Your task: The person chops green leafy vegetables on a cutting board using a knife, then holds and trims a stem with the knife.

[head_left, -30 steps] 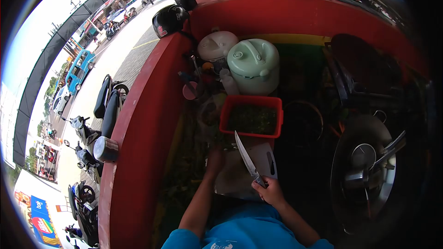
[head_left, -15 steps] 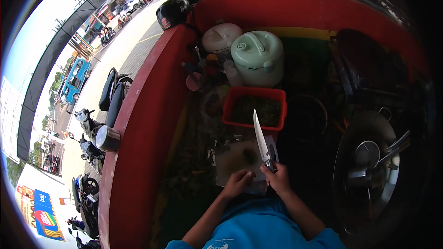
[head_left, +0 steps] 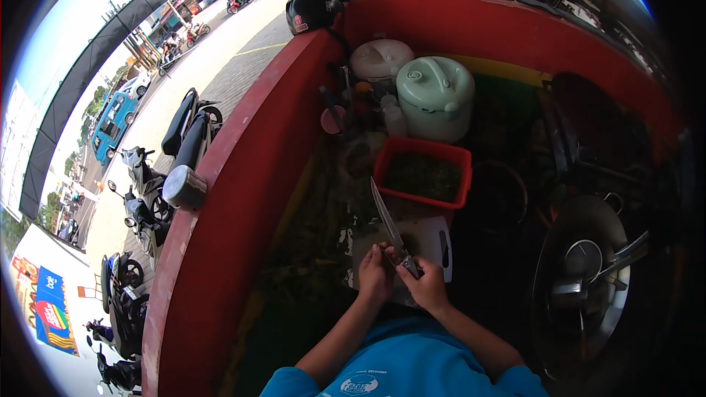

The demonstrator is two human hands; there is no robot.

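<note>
My right hand is closed round the handle of a long kitchen knife, its blade pointing away from me and tilted up to the left. Close beside the blade's base is my left hand, fingers bent together; whatever they hold, if anything, is too small to make out. Under both hands lies a pale cutting board with a dark handle slot on its right side. Just beyond the board stands a red plastic tub holding dark green chopped leaves.
A pale green rice-cooker-like container and a whitish lidded one stand behind the tub. At right is a large wok with metal utensils. A red wall bearing a metal can and a black helmet runs along the left.
The knife has swung to point further left, and my right hand has moved slightly left and down. My left hand has come up beside the blade. The whole view has shifted.
</note>
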